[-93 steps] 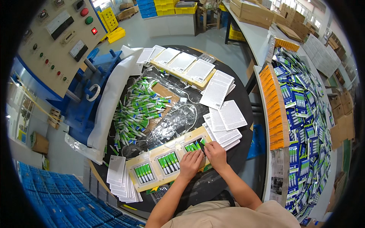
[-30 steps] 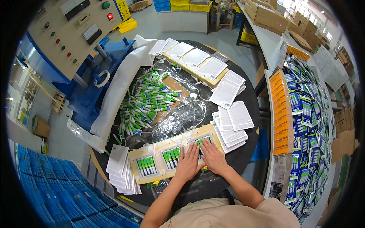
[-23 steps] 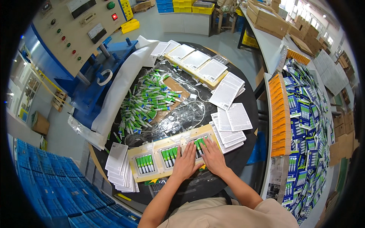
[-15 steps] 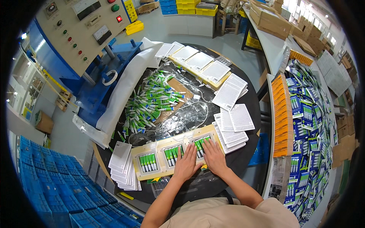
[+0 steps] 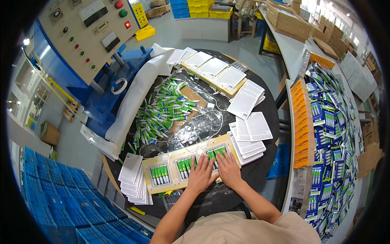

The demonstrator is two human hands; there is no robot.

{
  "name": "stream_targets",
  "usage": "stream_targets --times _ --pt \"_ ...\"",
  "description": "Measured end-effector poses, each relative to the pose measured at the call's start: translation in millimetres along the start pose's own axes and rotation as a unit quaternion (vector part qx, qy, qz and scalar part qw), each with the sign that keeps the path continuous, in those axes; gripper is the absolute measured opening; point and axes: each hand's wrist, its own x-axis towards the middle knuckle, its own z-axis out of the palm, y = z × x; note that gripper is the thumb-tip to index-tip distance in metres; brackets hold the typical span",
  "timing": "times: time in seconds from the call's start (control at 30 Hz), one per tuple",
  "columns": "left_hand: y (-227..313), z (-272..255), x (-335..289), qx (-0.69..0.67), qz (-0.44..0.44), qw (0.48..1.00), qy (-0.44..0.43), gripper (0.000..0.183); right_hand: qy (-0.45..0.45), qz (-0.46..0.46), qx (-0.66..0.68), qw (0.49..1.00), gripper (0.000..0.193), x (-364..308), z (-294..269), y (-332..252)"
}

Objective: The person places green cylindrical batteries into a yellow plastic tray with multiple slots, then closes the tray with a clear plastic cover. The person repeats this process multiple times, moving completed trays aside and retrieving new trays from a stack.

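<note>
A long cream tray (image 5: 171, 173) with three clear blister recesses lies across the near side of a round black table. Small green-and-white tubes (image 5: 159, 175) stand side by side in the left recess, and more fill the middle and right ones. My right hand (image 5: 229, 173) lies over the right recess, its fingers stretched out on the tubes there. Beside it my left hand (image 5: 200, 177) has its fingers extended between the middle and right recesses, near the tubes. Both hands partly hide the right recess, and neither grips anything I can see.
Loose tubes (image 5: 162, 112) are heaped on the table beyond the tray. Printed white cards (image 5: 132, 173) are stacked at its left; more cards (image 5: 245, 140) lie right. A second tray (image 5: 195, 69) sits far off. A blue press (image 5: 97, 97) stands left, a bin of packaged tubes (image 5: 329, 142) right.
The view has shifted slightly. My hands stay over the right part of the tray, with only small finger movements.
</note>
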Motion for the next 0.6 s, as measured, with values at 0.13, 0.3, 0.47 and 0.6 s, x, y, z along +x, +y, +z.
stream_targets --times 0.13,0.3,0.47,0.6 --pt "1 1 0 0.031 0.023 0.999 0.012 0.076 -0.014 -0.009 -0.008 1.000 0.050 1 -1 -2" --pt "2 2 0 -0.027 0.021 0.999 0.018 0.079 -0.014 0.013 0.049 0.999 0.052 -1 -7 1" --pt "0 -1 1 -0.025 0.028 0.999 -0.013 0.082 -0.024 0.032 0.033 0.999 0.058 -8 -11 -6" --pt "1 -11 5 -0.019 0.036 0.999 -0.025 0.081 -0.101 0.043 0.035 0.993 0.063 0 -30 -4"
